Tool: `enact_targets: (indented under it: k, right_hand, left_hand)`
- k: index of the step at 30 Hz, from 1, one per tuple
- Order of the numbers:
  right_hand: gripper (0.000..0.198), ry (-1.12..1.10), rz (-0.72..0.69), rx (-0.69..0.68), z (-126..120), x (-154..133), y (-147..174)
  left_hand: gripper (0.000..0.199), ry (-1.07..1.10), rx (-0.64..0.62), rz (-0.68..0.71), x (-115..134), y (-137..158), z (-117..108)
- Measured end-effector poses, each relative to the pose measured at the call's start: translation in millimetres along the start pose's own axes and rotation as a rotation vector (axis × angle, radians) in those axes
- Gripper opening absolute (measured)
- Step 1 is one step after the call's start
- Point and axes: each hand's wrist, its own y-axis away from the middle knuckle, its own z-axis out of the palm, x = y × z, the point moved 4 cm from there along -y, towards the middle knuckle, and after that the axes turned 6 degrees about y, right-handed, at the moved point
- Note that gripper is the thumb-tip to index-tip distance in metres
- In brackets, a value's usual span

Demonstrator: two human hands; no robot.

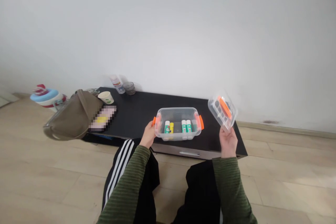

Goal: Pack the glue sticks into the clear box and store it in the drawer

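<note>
A clear plastic storage box (177, 114) with orange side latches stands uncovered at the front of the black low table. My left hand (148, 135) grips its left end by the latch. Inside, a green-and-white glue stick (167, 126) and a yellow one (171, 128) are side by side at the left; two more green-and-white glue sticks (186, 126) are toward the right. Off to the right, my right hand (228, 143) holds up the clear lid (215, 111), tilted, with an orange handle on it. The fingers behind the lid are partly hidden.
The black table (154, 98) has a drawer front and stands against the wall. On its left are a brown bag (75, 115), a blurred-out pink item (103, 118), a paper cup (106, 98), a spray can (117, 84) and a grey jar (129, 88).
</note>
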Motion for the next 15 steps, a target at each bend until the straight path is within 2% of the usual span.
enact_targets:
  k: [3,6,9,15]
  right_hand:
    - [0.033,-0.100,-0.044,-0.018,3.6,-12.4,7.3]
    - [0.037,-0.037,-0.189,0.011,12.0,-24.3,18.2]
    - [0.037,0.127,-0.306,0.044,16.2,-29.1,24.8]
    - [0.033,0.541,-0.353,-0.013,8.8,-24.7,23.8]
  left_hand:
    - [0.057,0.004,0.003,0.002,-0.2,-0.2,-0.6]
    - [0.054,0.013,0.003,0.010,-0.2,0.1,-0.8]
    - [0.053,0.018,0.015,0.031,-1.7,0.0,-0.6]
    - [0.049,-0.010,0.054,0.114,-6.6,-2.1,-1.0]
